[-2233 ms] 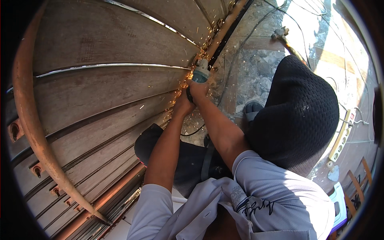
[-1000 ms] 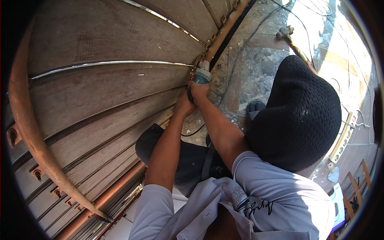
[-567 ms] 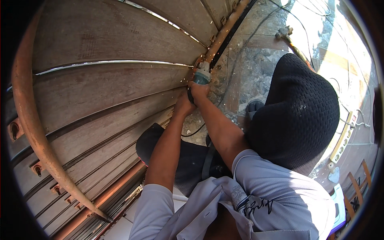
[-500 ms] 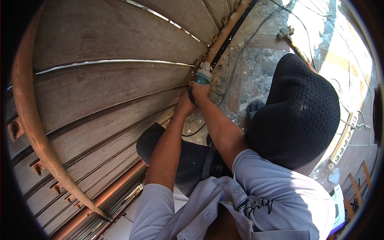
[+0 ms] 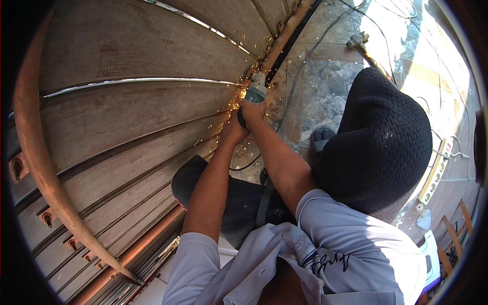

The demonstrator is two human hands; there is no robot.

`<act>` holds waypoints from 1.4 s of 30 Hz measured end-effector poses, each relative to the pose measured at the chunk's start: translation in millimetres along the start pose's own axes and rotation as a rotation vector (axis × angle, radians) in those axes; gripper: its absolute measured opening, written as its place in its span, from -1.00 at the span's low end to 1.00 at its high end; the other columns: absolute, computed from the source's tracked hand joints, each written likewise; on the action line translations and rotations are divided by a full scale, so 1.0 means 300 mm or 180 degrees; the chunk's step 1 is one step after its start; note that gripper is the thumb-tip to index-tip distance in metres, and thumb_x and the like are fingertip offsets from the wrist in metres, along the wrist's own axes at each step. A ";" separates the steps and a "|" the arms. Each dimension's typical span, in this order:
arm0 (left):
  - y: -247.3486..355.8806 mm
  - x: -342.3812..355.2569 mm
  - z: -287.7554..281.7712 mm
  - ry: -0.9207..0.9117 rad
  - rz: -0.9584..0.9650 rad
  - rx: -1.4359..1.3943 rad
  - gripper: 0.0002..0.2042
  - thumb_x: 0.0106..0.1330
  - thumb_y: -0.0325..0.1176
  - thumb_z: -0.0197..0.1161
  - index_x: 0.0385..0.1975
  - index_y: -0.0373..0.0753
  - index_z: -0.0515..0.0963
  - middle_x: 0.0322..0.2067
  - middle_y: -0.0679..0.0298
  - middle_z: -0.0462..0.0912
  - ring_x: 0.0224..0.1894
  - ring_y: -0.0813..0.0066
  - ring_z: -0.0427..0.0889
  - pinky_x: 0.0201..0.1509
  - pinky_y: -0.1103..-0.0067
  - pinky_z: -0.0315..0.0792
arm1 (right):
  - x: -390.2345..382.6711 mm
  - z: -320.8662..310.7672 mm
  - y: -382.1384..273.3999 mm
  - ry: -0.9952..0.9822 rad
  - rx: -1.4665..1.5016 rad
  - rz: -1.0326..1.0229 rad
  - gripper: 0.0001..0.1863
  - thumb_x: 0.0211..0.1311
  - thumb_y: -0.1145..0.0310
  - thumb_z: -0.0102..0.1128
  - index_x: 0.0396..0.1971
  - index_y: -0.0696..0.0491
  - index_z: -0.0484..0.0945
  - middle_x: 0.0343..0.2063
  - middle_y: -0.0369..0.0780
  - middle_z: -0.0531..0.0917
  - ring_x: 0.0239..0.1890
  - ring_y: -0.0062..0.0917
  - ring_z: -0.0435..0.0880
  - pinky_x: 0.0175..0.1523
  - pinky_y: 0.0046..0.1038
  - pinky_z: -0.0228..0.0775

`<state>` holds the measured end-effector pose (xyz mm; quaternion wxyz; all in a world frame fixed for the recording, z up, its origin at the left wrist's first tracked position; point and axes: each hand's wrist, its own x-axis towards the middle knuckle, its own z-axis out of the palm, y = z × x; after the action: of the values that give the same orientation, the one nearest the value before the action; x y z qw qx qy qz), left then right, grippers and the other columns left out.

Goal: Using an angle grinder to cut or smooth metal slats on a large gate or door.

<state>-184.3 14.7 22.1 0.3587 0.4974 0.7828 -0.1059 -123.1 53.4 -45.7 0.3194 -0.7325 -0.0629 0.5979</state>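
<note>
Both my hands are wrapped around an angle grinder (image 5: 255,93) with a teal body and a grey metal head. My right hand (image 5: 252,111) grips it just behind the head. Lower down and to the left, my left hand (image 5: 234,130) closes round its rear part. The grinder's head lies against the rusty pipe frame (image 5: 278,47) of a slatted wooden panel (image 5: 152,107). Orange sparks (image 5: 235,101) spray from that contact along the slats toward my left forearm. The disc itself is mostly hidden behind the head and the sparks.
A curved rusty pipe (image 5: 43,173) crosses the panel at left, with bolts beside it. On the floor at right lie a hammer (image 5: 362,43), loose cables (image 5: 325,35) and a power strip (image 5: 436,173). My dark-clad knee (image 5: 381,142) is bent at right, above a sandalled foot (image 5: 324,135).
The sparks have grown from a few specks to a dense orange spray. My hands and the grinder have shifted slightly left and down in the picture.
</note>
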 end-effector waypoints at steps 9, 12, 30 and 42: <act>-0.006 0.010 -0.003 -0.0175 0.0048 0.0056 -0.24 0.06 -0.05 0.44 0.27 -0.20 0.31 0.09 -0.11 0.61 0.18 -0.09 0.56 0.21 0.20 0.45 | -0.002 -0.008 0.003 -0.0128 -0.0074 0.0164 -0.41 -0.19 0.28 0.55 -0.15 0.31 0.56 -0.16 0.05 0.68 -0.15 -0.19 0.71 -0.01 -0.26 0.53; -0.033 0.006 0.003 -0.0038 0.0000 0.0066 -0.25 0.07 -0.05 0.43 0.26 -0.20 0.34 0.10 -0.11 0.60 0.18 -0.09 0.56 0.20 0.21 0.45 | -0.037 -0.009 -0.006 -0.0045 -0.0198 0.0151 -0.38 -0.21 0.25 0.55 -0.14 0.32 0.56 -0.12 0.08 0.67 -0.11 -0.16 0.71 0.01 -0.25 0.54; -0.027 0.016 0.012 0.0061 0.0188 -0.0037 -0.25 0.06 -0.06 0.43 0.25 -0.23 0.32 0.09 -0.13 0.60 0.17 -0.09 0.57 0.19 0.21 0.46 | -0.005 -0.010 -0.009 -0.0097 -0.0133 0.0069 -0.44 -0.21 0.27 0.55 -0.19 0.28 0.60 -0.23 0.00 0.70 -0.20 -0.22 0.72 -0.04 -0.26 0.53; -0.017 0.013 0.026 -0.0026 0.0061 0.0010 -0.29 0.07 -0.06 0.43 0.22 -0.24 0.39 0.10 -0.13 0.60 0.18 -0.06 0.57 0.19 0.21 0.46 | 0.021 -0.004 0.025 -0.0080 -0.0186 0.0210 -0.33 -0.20 0.23 0.53 -0.06 0.31 0.56 -0.09 0.09 0.68 -0.02 -0.09 0.70 0.13 -0.21 0.50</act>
<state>-186.1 10.8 13.0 0.3621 0.5049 0.7763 -0.1058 -122.5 49.9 -55.0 0.2773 -0.7356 -0.0602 0.6152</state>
